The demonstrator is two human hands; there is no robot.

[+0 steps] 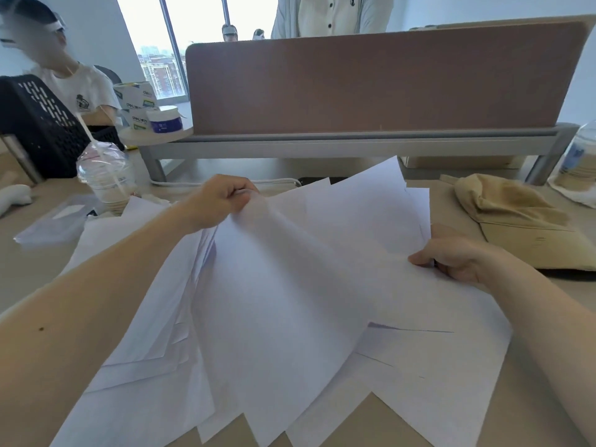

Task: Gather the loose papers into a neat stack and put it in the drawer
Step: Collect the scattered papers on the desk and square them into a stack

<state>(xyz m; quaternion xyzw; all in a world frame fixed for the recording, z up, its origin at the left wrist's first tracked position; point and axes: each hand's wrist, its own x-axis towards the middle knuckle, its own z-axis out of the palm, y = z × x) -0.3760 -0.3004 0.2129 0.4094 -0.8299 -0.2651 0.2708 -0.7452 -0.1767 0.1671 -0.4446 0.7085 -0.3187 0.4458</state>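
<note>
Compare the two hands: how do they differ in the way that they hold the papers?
The left hand is closed in a fist-like pinch on the far edge of a sheet, while the right hand grips the right edge with its thumb on top. The left hand lifts its sheet, which looks blurred; the right hand sits lower, near the desk. Both grip the loose papers.

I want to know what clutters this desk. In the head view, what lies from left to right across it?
Black basket → plastic cup → left hand gripping loose papers → right hand → tan cap.
</note>
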